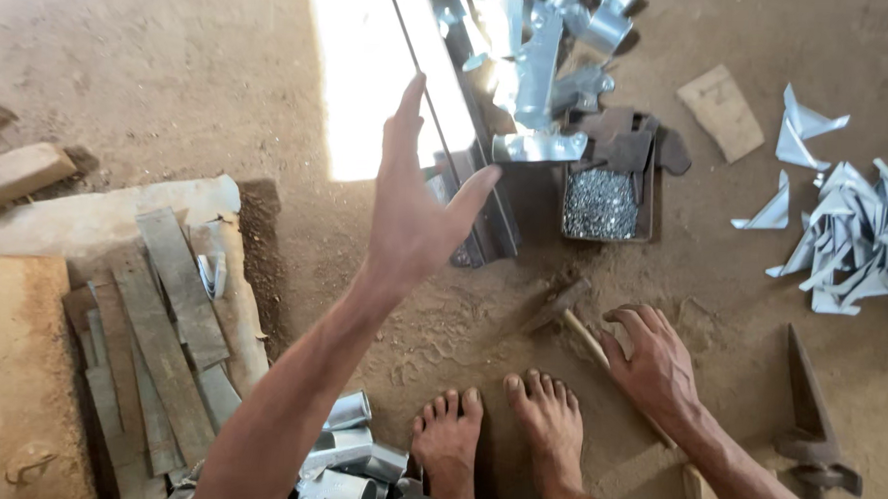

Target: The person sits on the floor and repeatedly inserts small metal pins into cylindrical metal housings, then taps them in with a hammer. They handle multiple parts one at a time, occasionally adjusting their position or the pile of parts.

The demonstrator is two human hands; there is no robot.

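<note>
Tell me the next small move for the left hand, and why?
Probably bring the left hand down onto the long metal bar. It is open in the air, fingers spread, just short of the bar, holding nothing. The right hand already rests on the hammer handle on the dirt floor, so steadying the bar seems to come first.

A single view, from a camera worn on the person's head, looks steeply down at a dirt floor (126,61). It sits close: the person's own bare feet (502,429) lie at the bottom edge, almost straight beneath the lens. The view faces forward past the feet, so a small tray of nails (600,203) lies above them in the middle of the picture. Both forearms enter from the bottom edge, on either side of the feet. There is no second view to share anything.
</note>
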